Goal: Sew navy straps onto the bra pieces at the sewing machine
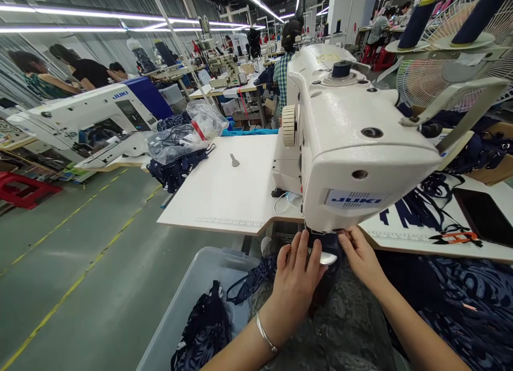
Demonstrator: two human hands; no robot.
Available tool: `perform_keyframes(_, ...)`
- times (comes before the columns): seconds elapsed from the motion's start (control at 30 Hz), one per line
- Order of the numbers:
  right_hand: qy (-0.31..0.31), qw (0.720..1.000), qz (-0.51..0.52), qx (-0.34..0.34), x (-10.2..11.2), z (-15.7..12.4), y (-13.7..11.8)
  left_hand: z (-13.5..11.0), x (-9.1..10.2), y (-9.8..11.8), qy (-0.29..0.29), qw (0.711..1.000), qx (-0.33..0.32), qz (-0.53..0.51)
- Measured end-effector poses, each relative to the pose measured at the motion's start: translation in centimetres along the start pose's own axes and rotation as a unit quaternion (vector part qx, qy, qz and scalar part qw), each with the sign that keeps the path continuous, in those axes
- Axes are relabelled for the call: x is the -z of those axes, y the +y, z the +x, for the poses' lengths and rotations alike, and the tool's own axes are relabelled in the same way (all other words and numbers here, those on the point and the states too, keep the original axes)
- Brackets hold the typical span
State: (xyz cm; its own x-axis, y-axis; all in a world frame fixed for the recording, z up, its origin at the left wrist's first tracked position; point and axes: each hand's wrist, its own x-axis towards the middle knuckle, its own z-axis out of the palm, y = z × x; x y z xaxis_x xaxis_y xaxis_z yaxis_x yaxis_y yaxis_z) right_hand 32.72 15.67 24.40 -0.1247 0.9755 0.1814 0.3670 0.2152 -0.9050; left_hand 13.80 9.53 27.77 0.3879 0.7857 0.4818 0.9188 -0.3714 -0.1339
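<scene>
A white JUKI sewing machine [344, 146] stands on a white table [224, 194] right in front of me. Under its head lies dark navy patterned fabric [326, 242]. My left hand [298, 277], a silver bangle on its wrist, lies flat on that fabric with fingers stretched toward the needle area. My right hand [360, 256] rests on the fabric just right of the needle, its fingertips pressed together at the cloth's edge. The needle itself is hidden under the machine head.
A clear plastic bin [188, 307] with dark fabric pieces sits low at my left. More navy cloth [473, 307] lies at my right, with orange-handled snips [457, 236] and a dark tablet [484, 216] on the table. Bagged goods [180, 141], another machine [88, 120], a fan and co-workers stand beyond.
</scene>
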Motion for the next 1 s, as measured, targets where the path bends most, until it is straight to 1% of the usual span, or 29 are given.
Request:
perform_keyframes(0.1,-0.062,0.997,-0.034,0.004,0.3,-0.5,2.1,0.0,0.0,-0.1,0.005,1.0,-0.003,-0.002)
perform_keyframes(0.2,-0.085,0.995,-0.052,0.004,0.7,-1.1,3.7,0.0,0.0,0.0,0.001,1.0,-0.009,-0.004)
perform_keyframes(0.3,-0.104,0.994,-0.036,-0.011,1.0,-1.8,5.1,0.0,0.0,0.0,-0.009,1.0,-0.016,-0.004)
perform_keyframes(0.37,-0.102,0.993,-0.033,-0.04,1.1,-2.3,5.9,0.0,0.0,0.0,-0.012,1.0,-0.019,-0.004)
perform_keyframes(0.47,-0.073,0.993,-0.051,-0.082,1.4,-3.0,7.0,0.0,0.0,-0.1,-0.019,1.0,-0.024,-0.005)
perform_keyframes(0.53,-0.062,0.992,-0.059,-0.095,2.0,-3.3,7.4,0.1,0.0,0.0,-0.02,0.999,-0.027,-0.007)
perform_keyframes(0.6,-0.063,0.992,-0.058,-0.093,3.0,-3.7,7.3,0.2,0.1,0.1,-0.015,0.999,-0.027,-0.012)
perform_keyframes(0.67,-0.067,0.994,-0.047,-0.078,4.5,-4.1,6.2,0.4,0.3,0.0,-0.006,0.999,-0.027,-0.031)
perform_keyframes(0.73,-0.079,0.995,-0.034,-0.051,6.1,-4.5,4.2,0.4,0.4,-0.4,0.015,0.997,-0.024,-0.077)
perform_keyframes(0.8,-0.11,0.993,-0.035,-0.006,7.3,-4.6,1.3,0.2,0.5,-1.6,0.063,0.988,-0.016,-0.138)
perform_keyframes(0.83,-0.137,0.989,-0.036,0.032,7.5,-4.4,-0.3,0.0,0.4,-2.4,0.096,0.983,-0.005,-0.159)
perform_keyframes(0.9,-0.171,0.977,-0.047,0.114,7.0,-3.6,-3.2,-0.4,0.3,-4.2,0.16,0.974,0.035,-0.155)
perform_keyframes(0.93,-0.172,0.972,-0.064,0.147,6.3,-3.0,-4.3,-0.6,0.2,-5.1,0.181,0.973,0.066,-0.128)
perform_keyframes(0.97,-0.152,0.97,-0.098,0.165,5.3,-2.4,-5.2,-0.7,0.1,-5.9,0.19,0.972,0.098,-0.096)
perform_keyframes(1.0,-0.111,0.967,-0.136,0.184,4.2,-1.7,-5.8,-0.7,0.1,-6.4,0.19,0.972,0.122,-0.067)
